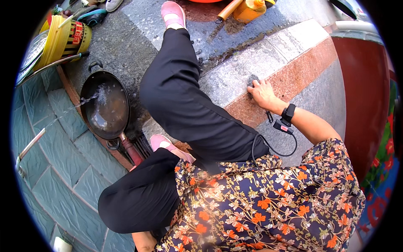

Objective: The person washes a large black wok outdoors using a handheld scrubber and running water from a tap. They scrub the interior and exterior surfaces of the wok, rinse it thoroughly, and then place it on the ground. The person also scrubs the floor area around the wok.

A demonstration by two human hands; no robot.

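My right hand (pixel 263 93) is down on the stone step (pixel 242 72), its fingers curled over a dark, scourer-like pad (pixel 252 78). A black band (pixel 287 114) circles that wrist. My left hand is out of view; only a bit of the left forearm (pixel 144 241) shows below my bent knee. A dark wok (pixel 105 107) with a reddish handle (pixel 128 146) rests on the ground to the left, the handle's end running toward my knee. Water from a metal tap (pixel 33 143) streams into the wok, where some has pooled.
Yellow buckets (pixel 67 41) stand at the upper left near shoes (pixel 93 16). An orange-yellow bottle (pixel 250 12) sits at the top by a wooden-looking handle (pixel 229 10). A cable with a small connector (pixel 282 127) hangs beside my leg. A large red-brown vessel (pixel 359 100) is at right.
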